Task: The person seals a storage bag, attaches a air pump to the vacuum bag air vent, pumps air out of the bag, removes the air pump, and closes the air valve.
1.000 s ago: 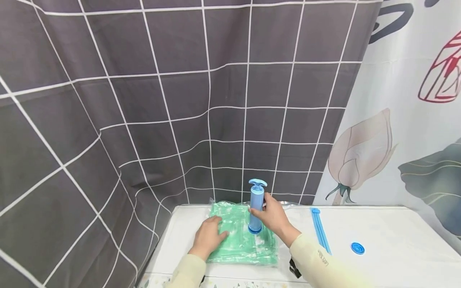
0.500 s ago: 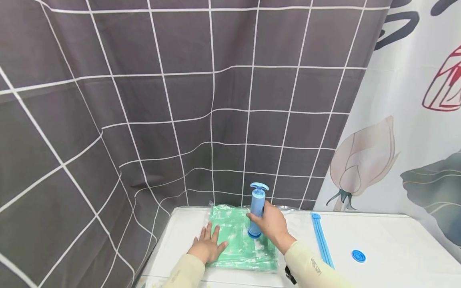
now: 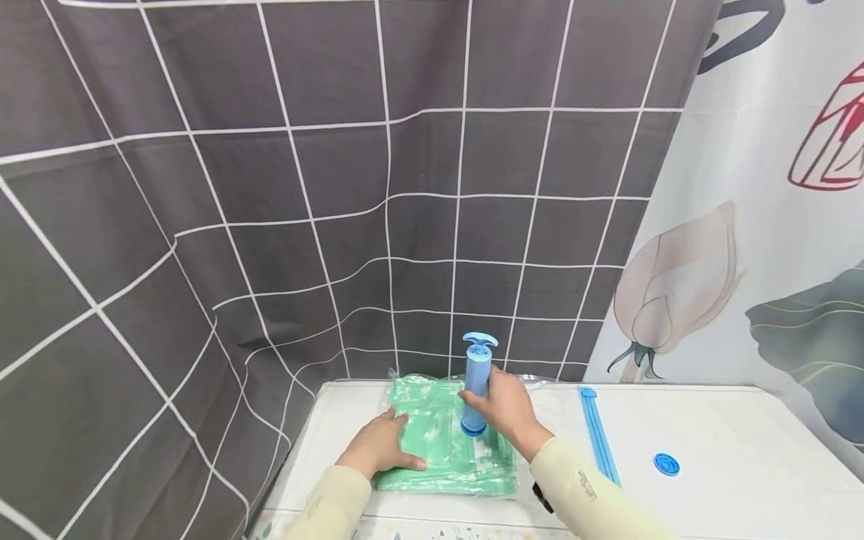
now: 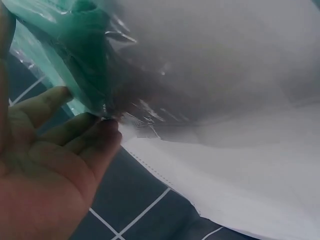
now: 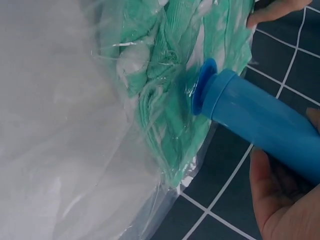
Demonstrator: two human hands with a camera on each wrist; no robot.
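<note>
A clear vacuum storage bag with folded green-and-white fabric inside [image 3: 439, 450] lies flat near the table's left end. On top of it stands a blue hand pump [image 3: 478, 373], its base on the bag and its T-shaped handle down at the top of the barrel. My right hand [image 3: 511, 409] grips the barrel from the right, thumb in front. In the right wrist view the pump [image 5: 265, 117] meets the bag at a round blue valve [image 5: 202, 87]. My left hand [image 3: 378, 444] rests at the bag's left edge, fingers loosely extended, as the left wrist view also shows.
Right of the bag, a blue zip strip with slider [image 3: 599, 435] and a round blue valve cap [image 3: 667, 464] lie on the white table [image 3: 736, 427]. A dark grid-patterned curtain [image 3: 418, 300] hangs close behind and to the left.
My left hand spread its fingers flat on the bag's left part, then drew them closer together at that edge. My right hand keeps its hold on the pump, which stays in place.
</note>
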